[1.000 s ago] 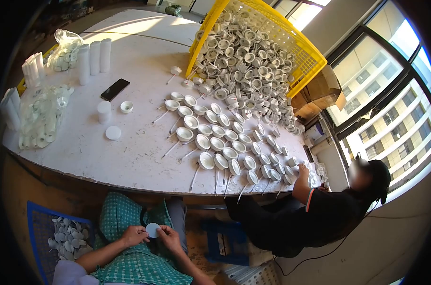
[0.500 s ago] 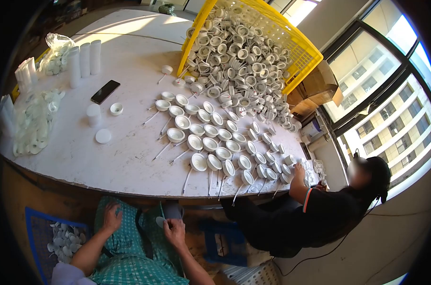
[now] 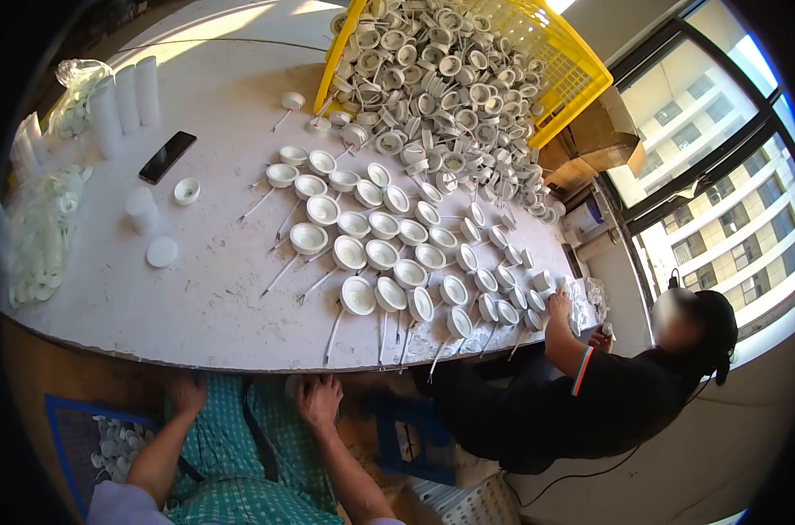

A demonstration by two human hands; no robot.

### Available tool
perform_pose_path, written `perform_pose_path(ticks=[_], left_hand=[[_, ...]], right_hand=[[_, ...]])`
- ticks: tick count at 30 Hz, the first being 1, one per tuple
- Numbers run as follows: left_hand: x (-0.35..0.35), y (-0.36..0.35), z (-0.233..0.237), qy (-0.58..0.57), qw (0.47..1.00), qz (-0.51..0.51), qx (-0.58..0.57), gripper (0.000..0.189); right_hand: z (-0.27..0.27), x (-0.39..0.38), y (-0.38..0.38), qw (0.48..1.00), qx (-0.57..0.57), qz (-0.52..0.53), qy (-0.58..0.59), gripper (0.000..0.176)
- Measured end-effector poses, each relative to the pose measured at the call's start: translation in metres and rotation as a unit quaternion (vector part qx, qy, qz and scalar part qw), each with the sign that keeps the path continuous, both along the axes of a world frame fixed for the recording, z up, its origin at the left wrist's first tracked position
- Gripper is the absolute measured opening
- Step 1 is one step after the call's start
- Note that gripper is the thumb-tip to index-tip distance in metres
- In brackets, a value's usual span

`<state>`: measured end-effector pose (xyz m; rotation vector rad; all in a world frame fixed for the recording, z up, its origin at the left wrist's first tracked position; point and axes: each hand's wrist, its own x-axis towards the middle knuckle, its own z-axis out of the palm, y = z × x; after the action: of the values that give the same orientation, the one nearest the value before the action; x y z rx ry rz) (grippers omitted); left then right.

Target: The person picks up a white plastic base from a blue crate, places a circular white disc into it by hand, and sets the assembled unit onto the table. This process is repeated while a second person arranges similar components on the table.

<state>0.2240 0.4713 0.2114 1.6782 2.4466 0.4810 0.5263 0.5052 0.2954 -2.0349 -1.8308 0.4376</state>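
Note:
My left hand (image 3: 186, 394) rests on the green apron (image 3: 227, 437) just below the table edge, its fingers loosely laid and holding nothing that I can see. Close to the same edge, my right hand (image 3: 320, 402) is closed on a thin white disc (image 3: 292, 385), mostly hidden by the fingers. Above my hands, rows of white round cups (image 3: 357, 296) with wire leads lie on the white table (image 3: 214, 306). A flat white round lid (image 3: 161, 252), a stack of white discs (image 3: 141, 210) and a single white cup (image 3: 186, 191) are on the left.
A tipped yellow crate (image 3: 581, 101) spills many wired cups. A phone (image 3: 167, 157), white tubes (image 3: 146, 92) and bagged discs (image 3: 43, 249) lie left. Beside my left arm is a blue-rimmed bin (image 3: 60, 429) of discs. A co-worker (image 3: 546, 411) in black handles cups at right.
Both hands have moved forward toward the table edge, the right one still with the disc. The view has shifted slightly. The co-worker's far hand has come into clearer view with a small white piece.

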Motion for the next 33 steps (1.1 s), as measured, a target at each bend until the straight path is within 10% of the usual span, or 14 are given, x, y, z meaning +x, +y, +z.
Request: perform_pose_path(ticks=[33], left_hand=[[0.019, 0.014, 0.027, -0.034, 0.998, -0.022, -0.053, 0.051]], right_hand=[[-0.021, -0.004, 0.014, 0.999, -0.028, -0.041, 0.003, 0.046]])
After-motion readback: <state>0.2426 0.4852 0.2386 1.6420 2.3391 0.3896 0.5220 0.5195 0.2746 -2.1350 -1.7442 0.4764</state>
